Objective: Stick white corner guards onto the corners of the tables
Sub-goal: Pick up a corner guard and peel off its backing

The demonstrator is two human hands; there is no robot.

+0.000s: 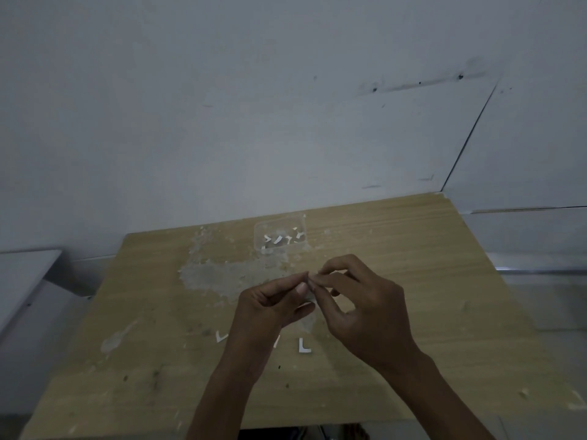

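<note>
Both my hands are raised just above the wooden table (397, 249), fingertips meeting on one small white corner guard (309, 289): my left hand (270, 304) pinches it between thumb and forefinger, my right hand (365, 300) pinches its other side, the remaining fingers loosely curled. Most of the piece is hidden by the fingers. Judged step: peeling the adhesive backing, though the liner itself is too small to make out. To do it well: hold the guard steady with the left, work a nail under one edge with the right, peel slowly, keep fingertips off the sticky face. Landmark is the clear plastic container (279, 233) near the table's far edge. Inside it, more white guards, small and angular. Nearer me than the container, beyond my hands, a pale rough patch (219, 274), flaky, like old glue residue. Nearer still, past my wrists, an L-shaped guard (304, 345) lies flat, thin, matte, crisp-cornered; left of it a V-like white piece (221, 337). The tabletop is light woodgrain laminate, scuffed and speckled. Behind the container stands a plain grey-white wall (254, 106), marked in places.
</note>
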